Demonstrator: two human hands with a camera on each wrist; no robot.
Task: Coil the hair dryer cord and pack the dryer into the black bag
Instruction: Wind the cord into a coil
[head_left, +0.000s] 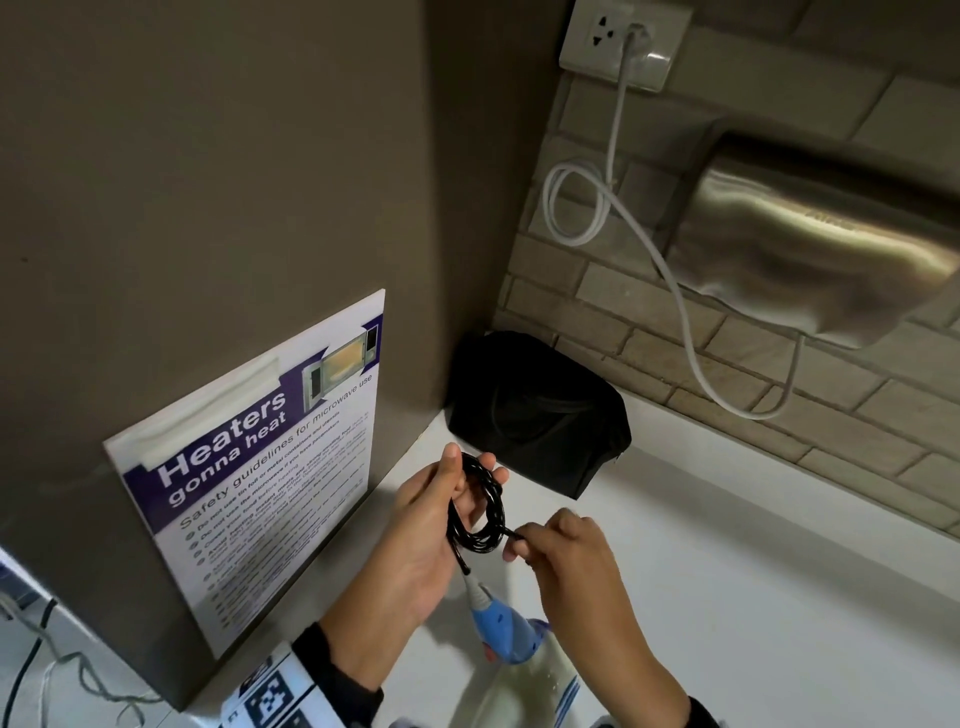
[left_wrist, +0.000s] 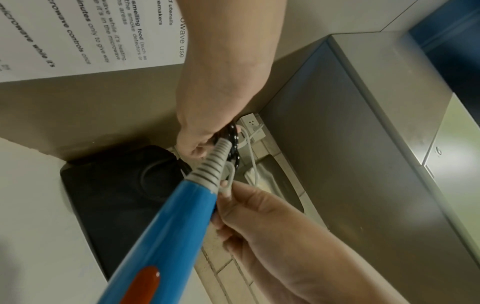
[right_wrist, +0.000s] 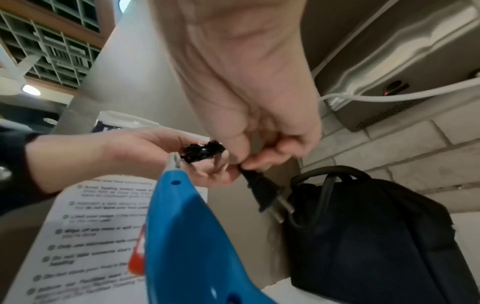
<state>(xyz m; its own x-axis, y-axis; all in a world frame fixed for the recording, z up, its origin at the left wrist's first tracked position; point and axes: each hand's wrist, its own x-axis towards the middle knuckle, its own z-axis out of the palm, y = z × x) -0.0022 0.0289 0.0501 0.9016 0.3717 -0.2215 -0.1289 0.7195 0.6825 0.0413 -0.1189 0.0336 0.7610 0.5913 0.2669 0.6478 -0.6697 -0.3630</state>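
My left hand (head_left: 470, 467) grips a coil of black cord (head_left: 488, 499) above the white counter (head_left: 727, 597). Beside it my right hand (head_left: 519, 538) pinches the cord's free end just behind the black plug (right_wrist: 265, 193), which dangles below the fingers. The blue hair dryer (head_left: 501, 631) slants down beneath both hands, its grey ribbed cord sleeve (left_wrist: 215, 164) running up to the coil. What bears its body is hidden. The black bag (head_left: 540, 415) stands in the corner behind the hands, its handle (right_wrist: 330, 170) up; it also shows as the bag (left_wrist: 111, 195).
A microwave safety poster (head_left: 260, 467) hangs on the grey wall at left. Upper right, a wall socket (head_left: 618, 41) feeds a looped white cable (head_left: 571, 208) to a steel hand dryer (head_left: 821, 244) on the brick wall. The counter stretches to the right.
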